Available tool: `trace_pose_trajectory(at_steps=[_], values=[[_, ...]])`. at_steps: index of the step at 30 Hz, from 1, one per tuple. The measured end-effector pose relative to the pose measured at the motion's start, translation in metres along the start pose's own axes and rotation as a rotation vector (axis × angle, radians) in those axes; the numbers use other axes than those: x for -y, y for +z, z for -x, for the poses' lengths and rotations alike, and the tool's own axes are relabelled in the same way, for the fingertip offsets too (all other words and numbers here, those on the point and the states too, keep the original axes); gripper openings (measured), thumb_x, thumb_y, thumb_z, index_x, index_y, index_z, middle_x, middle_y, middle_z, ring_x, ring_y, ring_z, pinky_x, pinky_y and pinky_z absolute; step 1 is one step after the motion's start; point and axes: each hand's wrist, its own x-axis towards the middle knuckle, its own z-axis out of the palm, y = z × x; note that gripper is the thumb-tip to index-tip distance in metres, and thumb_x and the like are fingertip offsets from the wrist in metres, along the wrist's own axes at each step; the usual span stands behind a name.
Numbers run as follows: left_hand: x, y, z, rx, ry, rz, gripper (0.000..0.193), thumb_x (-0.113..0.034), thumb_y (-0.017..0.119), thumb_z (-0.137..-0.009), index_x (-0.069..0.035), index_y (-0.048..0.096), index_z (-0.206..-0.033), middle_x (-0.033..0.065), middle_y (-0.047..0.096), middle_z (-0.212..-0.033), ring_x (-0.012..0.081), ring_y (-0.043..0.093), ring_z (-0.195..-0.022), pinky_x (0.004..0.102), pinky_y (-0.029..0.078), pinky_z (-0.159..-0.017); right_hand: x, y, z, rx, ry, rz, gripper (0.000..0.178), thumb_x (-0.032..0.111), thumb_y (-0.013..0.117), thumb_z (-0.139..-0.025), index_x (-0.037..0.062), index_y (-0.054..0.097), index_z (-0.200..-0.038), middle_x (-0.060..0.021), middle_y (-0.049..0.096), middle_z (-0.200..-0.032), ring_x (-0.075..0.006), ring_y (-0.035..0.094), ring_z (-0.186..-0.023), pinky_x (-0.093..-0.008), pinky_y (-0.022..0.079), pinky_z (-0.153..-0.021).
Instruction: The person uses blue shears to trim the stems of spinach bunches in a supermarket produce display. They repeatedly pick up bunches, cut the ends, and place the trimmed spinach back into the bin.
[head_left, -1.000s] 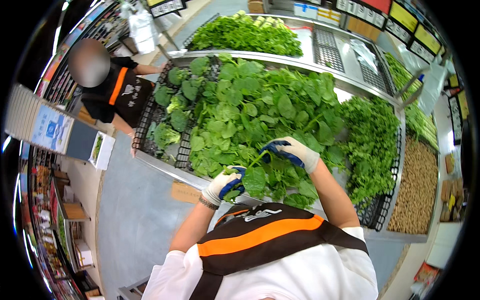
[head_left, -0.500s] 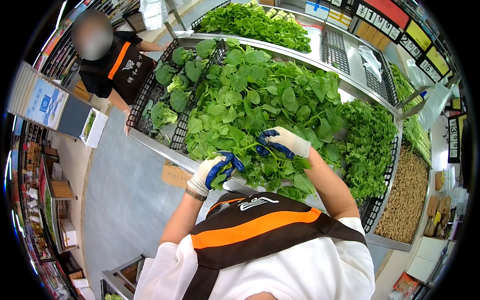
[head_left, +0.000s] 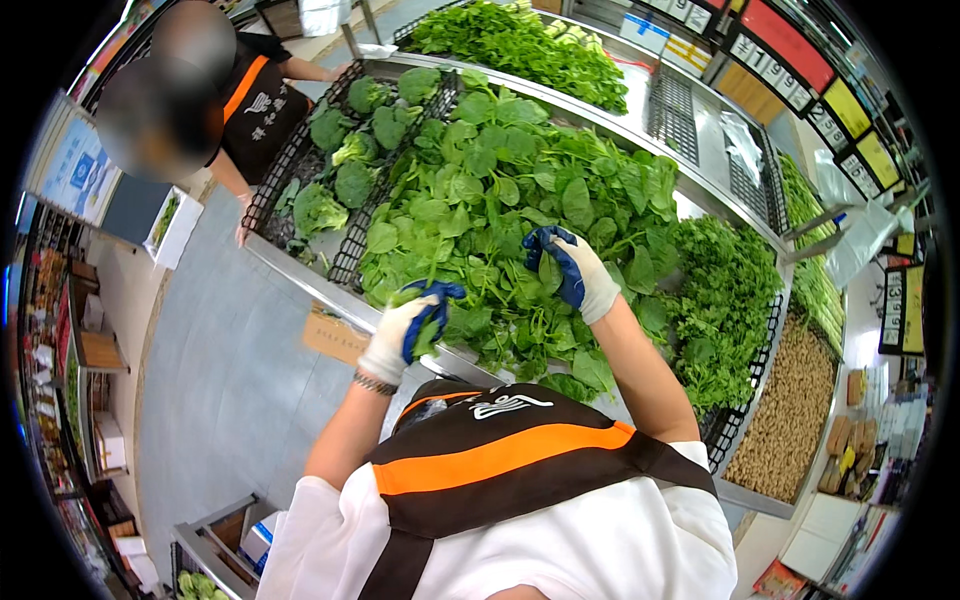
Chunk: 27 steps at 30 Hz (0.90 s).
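Observation:
Both my hands wear white knit gloves with blue coated palms and fingers. At the near edge of a large heap of leafy greens (head_left: 470, 215), my left hand (head_left: 408, 328) is closed around a small bunch of leafy stems (head_left: 428, 338). Leaves stick out above and below its fingers. Further right, my right hand (head_left: 572, 268) is over the heap with its fingers curled down. A green leaf (head_left: 549, 272) shows between its thumb and fingers, and the fingertips are partly hidden among the leaves.
Broccoli (head_left: 355, 183) fills a black crate left of the heap. Curly-leaved greens (head_left: 725, 300) and peanuts (head_left: 785, 420) lie to the right. A metal rim (head_left: 300, 275) edges the stand. At the far left, a person in a dark apron (head_left: 262, 110) rests their hands on the stand.
My hands have moved apart, the left toward the lower left, the right slightly right and up. The stem stretched between them before no longer spans the gap.

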Motion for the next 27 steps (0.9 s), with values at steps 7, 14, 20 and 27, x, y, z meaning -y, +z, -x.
trace_pose_trajectory(at_steps=[7, 14, 20, 27], values=[[0.009, 0.009, -0.040, 0.034, 0.640, -1.077, 0.019, -0.005, 0.053, -0.091, -0.002, 0.063, -0.108, 0.0053, 0.067, -0.104, 0.0148, 0.062, -0.100, 0.0281, 0.047, -0.093, -0.003, 0.036, -0.010, -0.099, -0.084, 0.310, 0.017, 0.011, 0.055, -0.088, 0.0014, 0.065, -0.099, -0.0010, 0.066, -0.090, -0.0099, 0.056, -0.075, -0.0233, 0.046, -0.071], [0.007, 0.014, -0.023, -0.110, 0.396, -0.350, 0.025, -0.004, 0.070, -0.082, 0.004, 0.064, -0.105, 0.0048, 0.068, -0.094, 0.0098, 0.062, -0.083, 0.0258, 0.052, -0.078, 0.014, 0.042, 0.007, -0.353, -0.496, 1.115, 0.032, 0.019, 0.068, -0.080, -0.0005, 0.064, -0.106, -0.0157, 0.067, -0.099, -0.0319, 0.064, -0.093, -0.0368, 0.048, -0.087], [-0.007, 0.032, -0.010, -0.204, 0.578, -0.842, 0.025, -0.010, 0.073, -0.080, 0.002, 0.067, -0.101, 0.0126, 0.070, -0.084, 0.0126, 0.064, -0.079, 0.0265, 0.051, -0.076, 0.036, 0.074, 0.031, -0.170, -0.569, 1.024, 0.033, 0.013, 0.063, -0.080, 0.0024, 0.064, -0.111, -0.0156, 0.064, -0.111, -0.0333, 0.059, -0.105, -0.0390, 0.043, -0.097], [0.022, 0.019, -0.019, -0.213, 0.753, -1.062, 0.041, -0.024, 0.079, -0.073, 0.000, 0.067, -0.103, 0.0188, 0.069, -0.101, 0.0307, 0.068, -0.094, 0.0347, 0.052, -0.085, -0.007, 0.100, 0.013, 0.086, -0.737, 1.651, 0.036, 0.019, 0.074, -0.073, 0.0089, 0.064, -0.106, -0.0114, 0.062, -0.107, -0.0325, 0.053, -0.109, -0.0497, 0.034, -0.106]])
